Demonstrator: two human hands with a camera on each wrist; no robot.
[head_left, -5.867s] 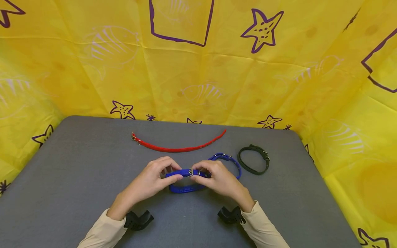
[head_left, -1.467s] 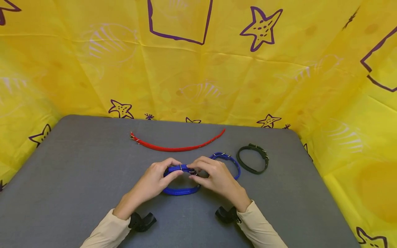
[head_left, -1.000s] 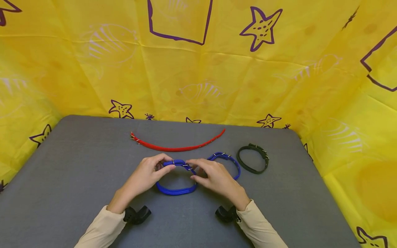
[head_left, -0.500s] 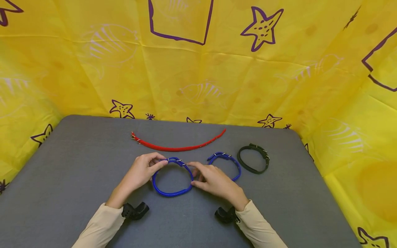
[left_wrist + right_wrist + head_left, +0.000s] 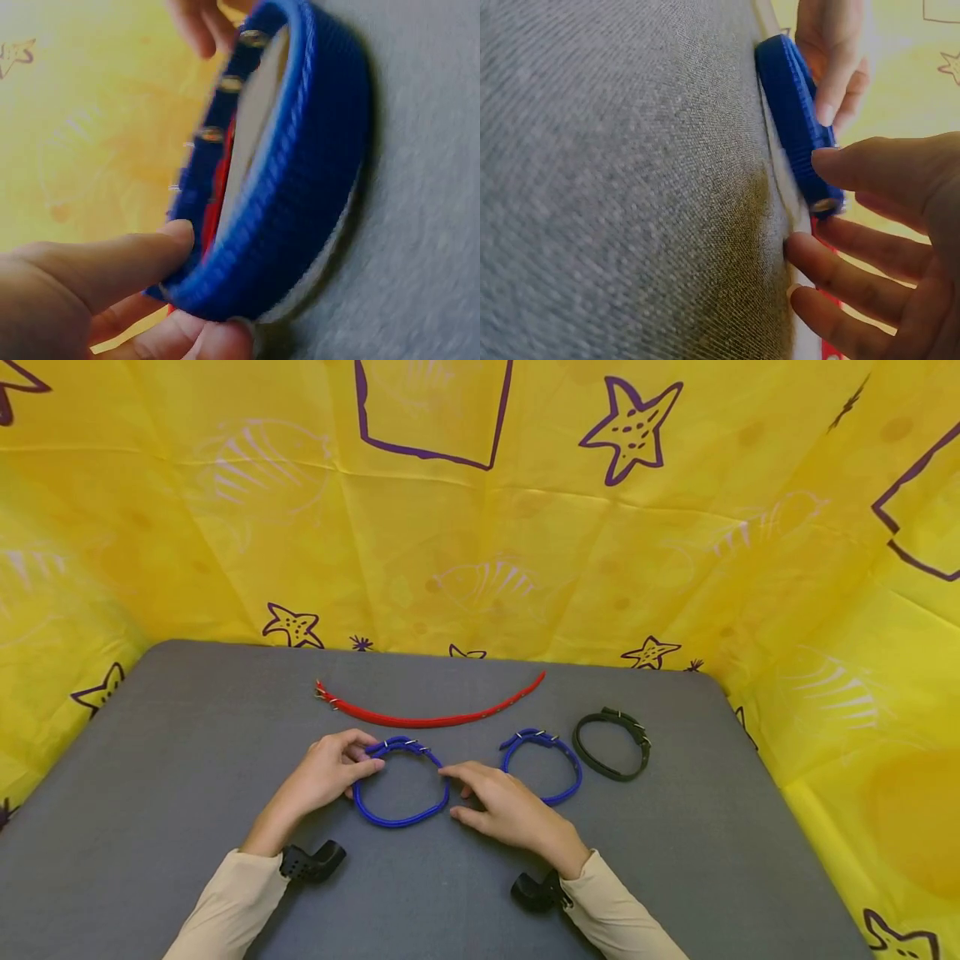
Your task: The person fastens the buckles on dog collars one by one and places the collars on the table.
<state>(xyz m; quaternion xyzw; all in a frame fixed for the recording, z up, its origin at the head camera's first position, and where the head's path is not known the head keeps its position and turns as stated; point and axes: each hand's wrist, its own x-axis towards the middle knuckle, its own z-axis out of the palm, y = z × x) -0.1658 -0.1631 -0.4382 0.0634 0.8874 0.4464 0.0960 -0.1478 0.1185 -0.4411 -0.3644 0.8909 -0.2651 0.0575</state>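
Note:
A blue buckled collar point(image 5: 400, 821), closed into a ring, stands on its edge on the grey table in front of me. My left hand point(image 5: 322, 777) pinches it at the upper left, beside the buckle; in the left wrist view the thumb point(image 5: 142, 259) lies inside the band and other fingers are outside. My right hand point(image 5: 510, 806) is at the ring's right side with relaxed, spread fingers, the index fingertip right at the band. In the right wrist view, the thumb tip overlaps the blue collar point(image 5: 791, 97), while the other fingers reach past its end.
A second blue collar point(image 5: 576, 777), also a ring, lies just beyond my right hand. Right of it is a dark green collar ring point(image 5: 581, 747). A red collar point(image 5: 420, 722) stretches unbuckled along the back. Yellow printed cloth point(image 5: 480, 527) walls the grey table point(image 5: 187, 760).
The blue collar has moved left and its ring has opened out rounder. Both hands shifted left; the left keeps its pinch near the buckle while the right has loosened from the band.

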